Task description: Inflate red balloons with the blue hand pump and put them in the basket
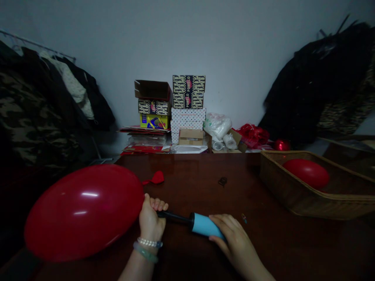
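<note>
A large inflated red balloon (84,212) fills the left side of the head view. My left hand (154,216) is closed around its neck and the black end of a balloon pump. From there a black rod runs right to the pump's light-blue barrel (206,225). My right hand (234,238) wraps around that barrel at its right end. The balloon's mouth is hidden in my left fingers. Just beyond my left hand, a limp red balloon (158,177) lies on the dark wooden table (193,171).
On the right, a woven basket (295,203) holds another inflated red balloon (306,172). Dark bands (222,181) and a small coloured bit (244,217) lie on the table. Stacked boxes (188,121) and plastic bags (218,125) stand behind. Clothes (310,86) hang at both sides.
</note>
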`<action>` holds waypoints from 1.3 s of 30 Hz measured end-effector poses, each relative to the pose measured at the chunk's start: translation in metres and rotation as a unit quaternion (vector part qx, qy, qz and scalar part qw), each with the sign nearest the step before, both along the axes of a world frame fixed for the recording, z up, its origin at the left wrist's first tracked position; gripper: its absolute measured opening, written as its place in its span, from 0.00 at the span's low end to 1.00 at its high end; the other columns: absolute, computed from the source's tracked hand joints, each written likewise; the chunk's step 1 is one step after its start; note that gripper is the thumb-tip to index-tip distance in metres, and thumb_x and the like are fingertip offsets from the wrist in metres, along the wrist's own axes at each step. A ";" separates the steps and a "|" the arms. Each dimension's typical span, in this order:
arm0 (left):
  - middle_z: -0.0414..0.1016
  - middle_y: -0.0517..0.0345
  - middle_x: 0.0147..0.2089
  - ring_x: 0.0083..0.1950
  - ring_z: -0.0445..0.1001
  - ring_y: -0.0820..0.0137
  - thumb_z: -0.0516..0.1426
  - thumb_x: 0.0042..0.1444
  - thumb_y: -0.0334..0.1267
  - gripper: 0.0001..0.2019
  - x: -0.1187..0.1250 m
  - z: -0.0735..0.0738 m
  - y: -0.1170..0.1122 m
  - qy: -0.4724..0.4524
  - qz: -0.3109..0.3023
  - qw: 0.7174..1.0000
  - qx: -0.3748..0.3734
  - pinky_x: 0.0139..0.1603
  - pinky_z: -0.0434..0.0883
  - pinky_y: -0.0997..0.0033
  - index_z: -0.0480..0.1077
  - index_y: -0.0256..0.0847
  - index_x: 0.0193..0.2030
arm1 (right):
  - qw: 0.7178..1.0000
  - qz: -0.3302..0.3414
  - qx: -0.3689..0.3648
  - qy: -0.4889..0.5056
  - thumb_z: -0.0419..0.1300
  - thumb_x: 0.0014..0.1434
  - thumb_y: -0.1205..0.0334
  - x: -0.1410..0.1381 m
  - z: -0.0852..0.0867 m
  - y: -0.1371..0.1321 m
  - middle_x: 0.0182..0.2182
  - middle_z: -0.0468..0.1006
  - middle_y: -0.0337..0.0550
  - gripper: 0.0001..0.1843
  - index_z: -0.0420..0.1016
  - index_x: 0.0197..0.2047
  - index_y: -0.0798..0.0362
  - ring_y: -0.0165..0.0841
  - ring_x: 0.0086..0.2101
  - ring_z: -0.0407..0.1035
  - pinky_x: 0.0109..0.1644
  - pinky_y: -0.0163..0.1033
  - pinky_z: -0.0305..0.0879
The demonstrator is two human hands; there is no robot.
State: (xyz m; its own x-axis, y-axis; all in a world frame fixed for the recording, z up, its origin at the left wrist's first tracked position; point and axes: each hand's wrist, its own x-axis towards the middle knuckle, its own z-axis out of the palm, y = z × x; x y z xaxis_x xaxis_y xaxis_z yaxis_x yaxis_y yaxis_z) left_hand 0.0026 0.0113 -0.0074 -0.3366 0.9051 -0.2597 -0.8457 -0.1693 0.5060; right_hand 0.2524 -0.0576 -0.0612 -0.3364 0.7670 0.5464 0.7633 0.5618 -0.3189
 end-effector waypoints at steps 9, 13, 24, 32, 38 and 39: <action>0.48 0.69 0.16 0.16 0.49 0.79 0.55 0.61 0.41 0.22 -0.004 0.000 0.001 -0.014 0.007 1.000 0.003 0.19 0.53 0.75 0.50 0.40 0.20 | 1.000 0.001 0.020 0.009 0.57 0.64 0.58 0.001 -0.001 -0.004 0.47 0.76 0.52 0.19 0.67 0.57 0.51 0.42 0.45 0.72 0.49 0.48 0.72; 0.48 0.69 0.17 0.16 0.48 0.79 0.58 0.59 0.44 0.23 0.009 -0.004 -0.003 -0.014 -0.007 1.000 0.006 0.19 0.53 0.75 0.50 0.40 0.20 | 0.999 -0.001 0.045 0.010 0.57 0.63 0.58 -0.010 -0.002 -0.008 0.46 0.76 0.52 0.20 0.67 0.57 0.51 0.42 0.45 0.72 0.48 0.47 0.73; 0.47 0.67 0.16 0.17 0.48 0.78 0.56 0.60 0.44 0.24 0.026 -0.003 -0.021 -0.006 -0.050 0.999 -0.005 0.19 0.52 0.74 0.51 0.40 0.18 | 1.000 -0.011 0.017 0.017 0.58 0.63 0.58 -0.036 -0.002 -0.018 0.47 0.76 0.50 0.21 0.65 0.59 0.51 0.41 0.45 0.72 0.50 0.47 0.72; 0.47 0.68 0.16 0.16 0.48 0.78 0.56 0.60 0.44 0.24 0.002 0.004 -0.001 -0.006 -0.002 1.000 0.013 0.18 0.53 0.74 0.49 0.41 0.19 | 1.000 -0.002 0.023 0.015 0.58 0.63 0.57 -0.007 -0.004 0.000 0.49 0.75 0.50 0.22 0.65 0.59 0.49 0.41 0.48 0.71 0.52 0.48 0.70; 0.48 0.68 0.16 0.16 0.49 0.78 0.53 0.62 0.39 0.21 -0.011 0.009 0.004 -0.010 0.015 1.000 0.011 0.19 0.53 0.74 0.49 0.41 0.20 | 1.000 -0.003 -0.010 -0.008 0.61 0.61 0.58 0.007 0.004 0.005 0.49 0.76 0.48 0.22 0.67 0.58 0.49 0.41 0.47 0.71 0.52 0.48 0.69; 0.48 0.68 0.16 0.16 0.49 0.78 0.53 0.62 0.39 0.21 -0.011 0.008 0.004 -0.008 0.016 1.000 0.011 0.19 0.53 0.74 0.49 0.41 0.20 | 1.000 -0.007 -0.005 -0.007 0.61 0.61 0.58 0.006 0.002 0.004 0.49 0.76 0.49 0.22 0.67 0.58 0.49 0.41 0.47 0.71 0.52 0.49 0.70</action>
State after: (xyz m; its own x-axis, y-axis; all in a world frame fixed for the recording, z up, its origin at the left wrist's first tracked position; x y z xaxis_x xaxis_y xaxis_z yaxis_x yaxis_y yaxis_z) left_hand -0.0082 0.0153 0.0010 -0.3617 0.8993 -0.2457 -0.8479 -0.2078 0.4877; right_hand 0.2581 -0.0538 -0.0588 -0.3334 0.7772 0.5337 0.7752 0.5481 -0.3139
